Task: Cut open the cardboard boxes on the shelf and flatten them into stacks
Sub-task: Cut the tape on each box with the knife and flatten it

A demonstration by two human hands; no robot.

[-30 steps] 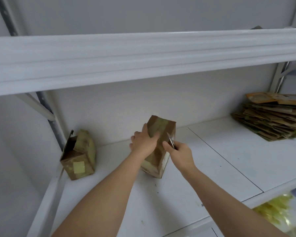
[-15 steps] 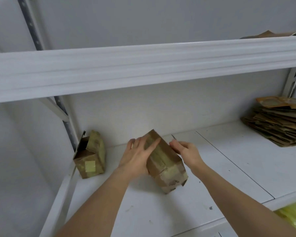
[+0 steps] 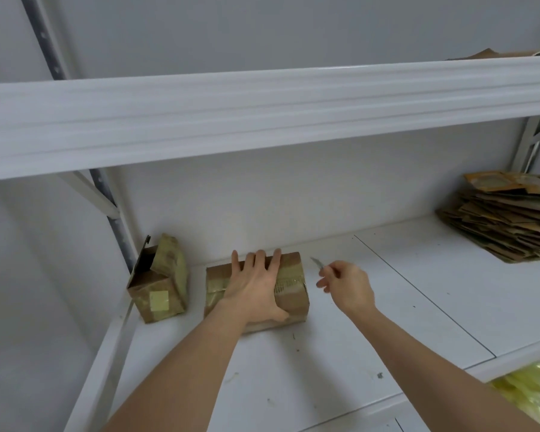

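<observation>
On the white shelf, my left hand pressed flat on the taped box; my right hand pinched the blade just beside it. A slip could have nicked those spread fingers.

Two bare forearms come into view from the lower edge, both uncovered from the frame's border up to the wrists, with no sleeve reaching into sight. The left hand is bare: no glove, ring, watch or band shows on its fingers or wrist. The right hand is likewise bare, its wrist free of any strap or bracelet. Its fingers are slightly blurred. Fingernails look short and unpainted on the left.
</observation>
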